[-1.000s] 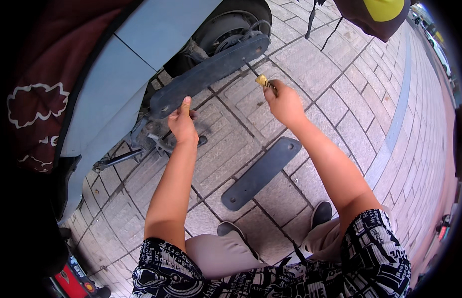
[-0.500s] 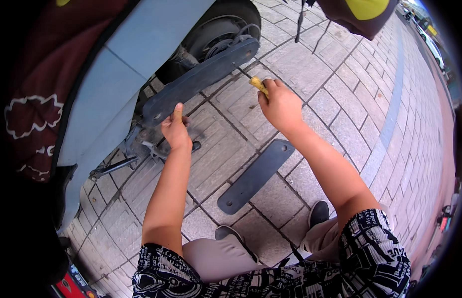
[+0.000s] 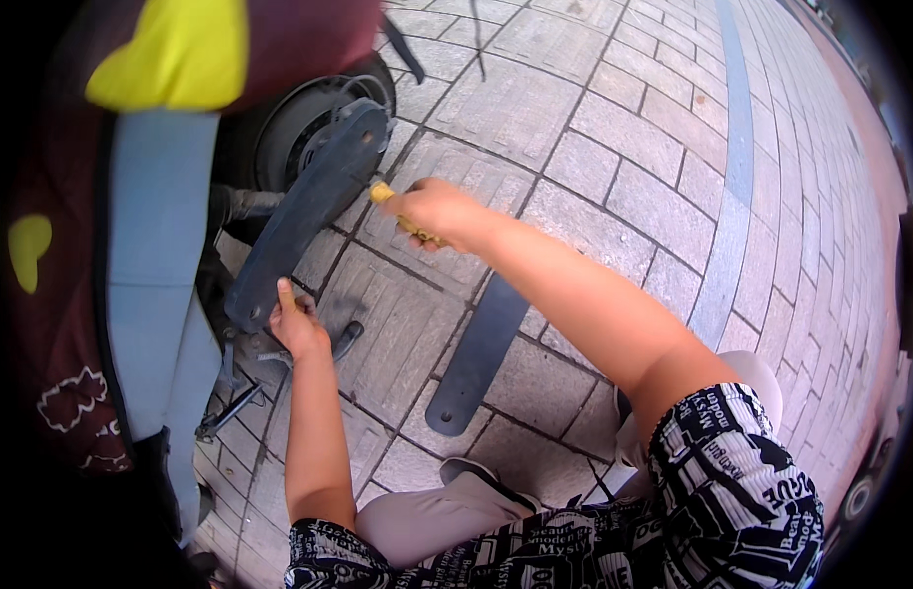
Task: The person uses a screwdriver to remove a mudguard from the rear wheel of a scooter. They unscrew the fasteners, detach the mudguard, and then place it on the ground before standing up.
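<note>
A long dark grey plate [image 3: 304,211] with rounded ends and a hole near each end stands tilted against the side of a scooter [image 3: 160,236], in front of its rear wheel [image 3: 290,128]. My left hand [image 3: 301,332] grips the plate's near end, thumb up along its face. A screwdriver [image 3: 381,191] with a yellow handle is wrapped in my right hand [image 3: 443,211], beside the plate's far half. Its thin shaft points at the plate; whether the tip touches cannot be made out. A second, similar plate [image 3: 479,344] lies on the paving, its far end hidden under my right forearm.
A dark red cover with yellow patches [image 3: 172,59] hangs over the scooter at upper left. Below the near plate end are a stand [image 3: 229,412] and a dark pedal-like lever [image 3: 349,339]. My shoe [image 3: 476,476] rests on the stone paving close to the loose plate.
The view has turned, so the scooter and plate appear further left and steeper. My right hand has brought the screwdriver handle closer to the plate. My left hand keeps its hold.
</note>
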`<state>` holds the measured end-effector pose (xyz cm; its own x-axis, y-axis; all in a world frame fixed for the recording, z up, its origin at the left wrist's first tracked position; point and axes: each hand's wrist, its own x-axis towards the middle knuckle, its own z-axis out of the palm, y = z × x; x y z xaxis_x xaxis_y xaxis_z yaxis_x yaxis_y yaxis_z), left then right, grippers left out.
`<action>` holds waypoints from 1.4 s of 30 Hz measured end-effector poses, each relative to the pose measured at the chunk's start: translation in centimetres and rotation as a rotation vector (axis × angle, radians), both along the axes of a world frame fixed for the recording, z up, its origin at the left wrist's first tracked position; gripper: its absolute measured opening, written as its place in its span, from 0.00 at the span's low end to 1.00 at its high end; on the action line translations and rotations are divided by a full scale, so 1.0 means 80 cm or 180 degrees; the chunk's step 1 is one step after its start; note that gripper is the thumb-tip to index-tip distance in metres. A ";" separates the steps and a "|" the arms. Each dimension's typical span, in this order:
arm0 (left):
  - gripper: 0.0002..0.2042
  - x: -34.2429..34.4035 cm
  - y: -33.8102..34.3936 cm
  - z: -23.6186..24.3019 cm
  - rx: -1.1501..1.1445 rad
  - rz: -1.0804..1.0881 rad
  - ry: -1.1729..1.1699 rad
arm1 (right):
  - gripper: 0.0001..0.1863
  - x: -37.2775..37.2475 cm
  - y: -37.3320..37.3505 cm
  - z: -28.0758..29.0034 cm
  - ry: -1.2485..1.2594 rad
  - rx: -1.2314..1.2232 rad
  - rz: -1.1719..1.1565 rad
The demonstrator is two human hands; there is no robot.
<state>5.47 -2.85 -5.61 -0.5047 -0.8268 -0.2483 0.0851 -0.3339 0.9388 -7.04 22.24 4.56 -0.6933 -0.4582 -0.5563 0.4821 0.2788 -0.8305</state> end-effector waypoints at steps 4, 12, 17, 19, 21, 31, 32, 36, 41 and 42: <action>0.14 0.000 0.005 0.008 0.0033 -0.0119 -0.0188 | 0.18 0.010 0.000 -0.021 0.2570 0.1218 -0.0011; 0.18 0.001 0.008 0.014 0.0026 -0.0209 -0.0091 | 0.12 0.029 0.004 -0.025 0.3451 0.1586 0.0064; 0.21 0.004 -0.004 0.011 0.0145 -0.0301 -0.0191 | 0.15 0.025 0.002 -0.032 0.3337 0.1393 0.0164; 0.21 0.004 -0.005 0.010 0.0240 -0.0279 -0.0175 | 0.17 0.024 0.002 -0.032 0.3163 0.1361 0.0201; 0.21 0.004 -0.010 0.010 0.0251 -0.0308 -0.0193 | 0.18 0.024 0.001 -0.031 0.3067 0.1328 0.0212; 0.22 0.007 -0.008 0.018 0.0252 -0.0528 -0.0432 | 0.13 0.007 0.006 -0.035 0.2072 0.0524 0.0156; 0.23 0.006 -0.009 0.016 0.0292 -0.0538 -0.0444 | 0.12 0.003 0.007 -0.035 0.1748 0.0344 0.0095; 0.24 0.014 -0.021 0.010 0.0376 -0.0536 -0.0407 | 0.13 -0.032 0.015 -0.033 -0.0952 -0.1344 0.0203; 0.21 0.009 -0.015 0.005 0.0301 -0.0334 -0.0178 | 0.15 -0.036 0.025 -0.041 -0.1316 -0.1652 -0.0013; 0.20 0.010 -0.019 0.006 0.0310 -0.0300 -0.0171 | 0.15 -0.038 0.026 -0.042 -0.1133 -0.1568 0.0063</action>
